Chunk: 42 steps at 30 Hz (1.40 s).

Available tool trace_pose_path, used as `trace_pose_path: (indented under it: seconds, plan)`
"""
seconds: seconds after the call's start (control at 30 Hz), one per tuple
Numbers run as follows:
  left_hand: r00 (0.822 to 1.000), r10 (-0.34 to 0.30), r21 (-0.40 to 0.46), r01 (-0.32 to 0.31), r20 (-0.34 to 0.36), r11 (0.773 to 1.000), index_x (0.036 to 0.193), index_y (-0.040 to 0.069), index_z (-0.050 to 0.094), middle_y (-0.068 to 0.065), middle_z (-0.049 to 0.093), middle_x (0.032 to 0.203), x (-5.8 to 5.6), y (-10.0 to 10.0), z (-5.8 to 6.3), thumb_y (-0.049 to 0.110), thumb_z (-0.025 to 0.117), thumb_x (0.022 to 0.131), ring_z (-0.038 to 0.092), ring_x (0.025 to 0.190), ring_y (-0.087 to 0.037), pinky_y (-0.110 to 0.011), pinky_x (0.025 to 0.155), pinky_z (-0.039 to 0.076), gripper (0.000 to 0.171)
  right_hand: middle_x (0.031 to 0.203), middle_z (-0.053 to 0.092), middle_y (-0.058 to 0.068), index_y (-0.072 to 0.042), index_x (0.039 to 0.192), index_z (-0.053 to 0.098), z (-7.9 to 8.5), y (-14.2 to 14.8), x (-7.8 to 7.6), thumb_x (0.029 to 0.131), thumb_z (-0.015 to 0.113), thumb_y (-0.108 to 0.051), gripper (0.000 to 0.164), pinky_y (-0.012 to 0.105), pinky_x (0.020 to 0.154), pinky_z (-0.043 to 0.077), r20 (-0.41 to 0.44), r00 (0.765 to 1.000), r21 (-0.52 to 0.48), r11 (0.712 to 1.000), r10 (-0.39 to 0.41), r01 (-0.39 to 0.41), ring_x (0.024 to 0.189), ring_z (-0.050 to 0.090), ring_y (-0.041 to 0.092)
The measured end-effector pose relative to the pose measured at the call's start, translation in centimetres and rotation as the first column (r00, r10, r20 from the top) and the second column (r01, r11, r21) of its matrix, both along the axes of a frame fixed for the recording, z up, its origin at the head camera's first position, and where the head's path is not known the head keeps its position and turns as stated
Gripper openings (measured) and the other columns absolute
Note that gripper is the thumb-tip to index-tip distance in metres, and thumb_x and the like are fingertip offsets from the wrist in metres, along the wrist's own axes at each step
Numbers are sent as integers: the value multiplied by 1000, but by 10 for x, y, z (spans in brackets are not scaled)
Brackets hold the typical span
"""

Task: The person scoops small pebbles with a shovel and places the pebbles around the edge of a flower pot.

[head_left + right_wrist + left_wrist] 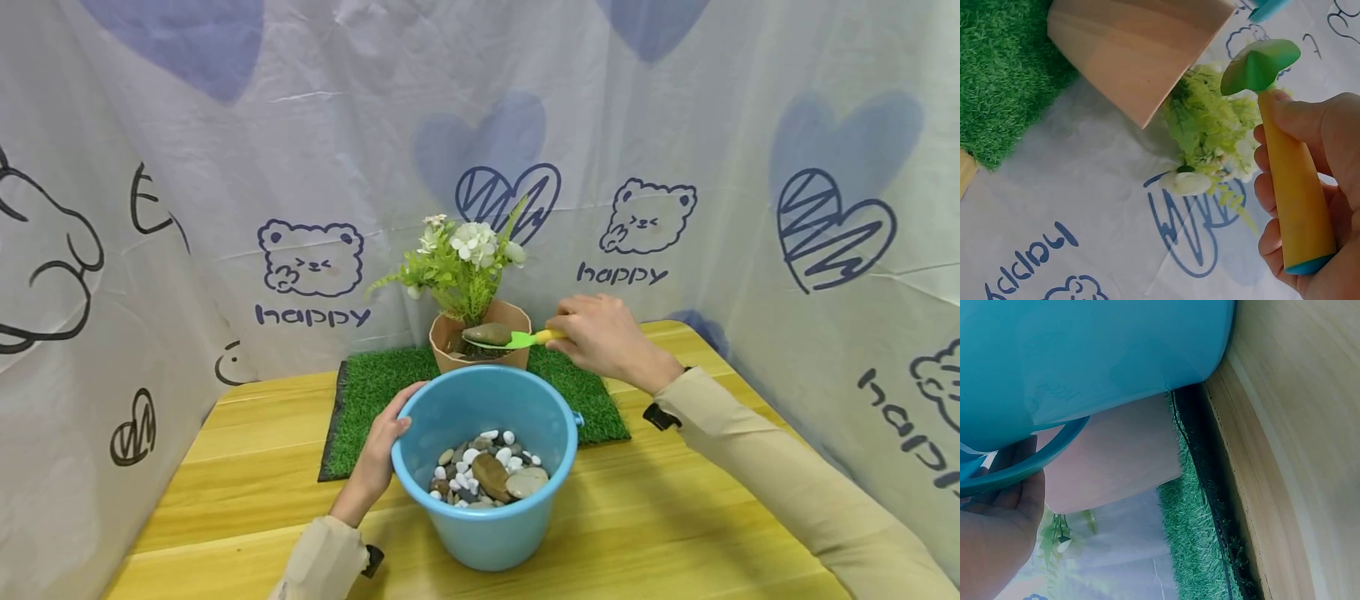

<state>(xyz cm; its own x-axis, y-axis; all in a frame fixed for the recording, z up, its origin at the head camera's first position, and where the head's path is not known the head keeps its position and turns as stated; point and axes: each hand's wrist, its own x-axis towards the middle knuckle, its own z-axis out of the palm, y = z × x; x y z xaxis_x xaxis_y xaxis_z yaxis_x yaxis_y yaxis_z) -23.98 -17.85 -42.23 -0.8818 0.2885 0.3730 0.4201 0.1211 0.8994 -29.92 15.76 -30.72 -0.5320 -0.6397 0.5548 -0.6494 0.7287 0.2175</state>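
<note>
My left hand [386,433] holds the light blue bucket [491,533] at the left of its rim; in the left wrist view a curved blue band of the bucket crosses the fingers. Inside the bucket lie several white pebbles [471,456] and larger brown and grey stones [491,477]. My right hand [603,337] grips the yellow handle of a small green garden trowel [1297,187]. On the trowel's blade rests a long brown stone [489,334], above the mouth of the tan flowerpot [513,315]. White flowers with green leaves [461,262] stand in the pot.
The pot stands on a green artificial grass mat [367,400], directly behind the bucket. Both are on a yellow wood-grain table [247,475]. A white printed cloth [322,125] with hearts and bears hangs around the back and sides.
</note>
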Motion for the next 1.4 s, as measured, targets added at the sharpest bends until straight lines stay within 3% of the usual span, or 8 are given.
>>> trace_pose_path:
  seconds: [0.5,1.03,1.23,1.4]
  plan:
    - [999,-30,-4,30,-13,1000,149,4,37,-23,46,145,0,-2,0,22,31,95,51,123,-48,-50,90,52,57,82,65,2,-15,88,78,-12,-5,-16,83,75,-33,19,34,63,45,92,976,21,980,-197,196,72,56,19]
    - [1000,-1,-8,1,2,1000,148,13,41,-20,48,144,0,-2,0,22,31,94,53,122,-45,-49,89,52,56,78,65,4,-12,83,77,-21,-10,-19,81,78,-28,16,35,61,47,37,972,3,972,-233,233,70,57,21]
    - [1000,-4,-4,4,1,1000,148,11,41,-20,48,144,-1,-2,0,23,32,94,54,121,-45,-47,89,53,55,76,64,3,-12,82,77,-19,-16,-23,84,75,-29,17,34,60,46,58,967,0,969,-247,248,68,57,20]
    - [1000,-21,1,21,-2,1000,148,10,40,-21,47,144,0,-2,0,23,32,95,53,122,-46,-48,88,53,56,74,63,3,-12,75,74,-12,-24,-23,85,73,-28,19,37,59,46,108,948,2,953,-300,302,65,57,22]
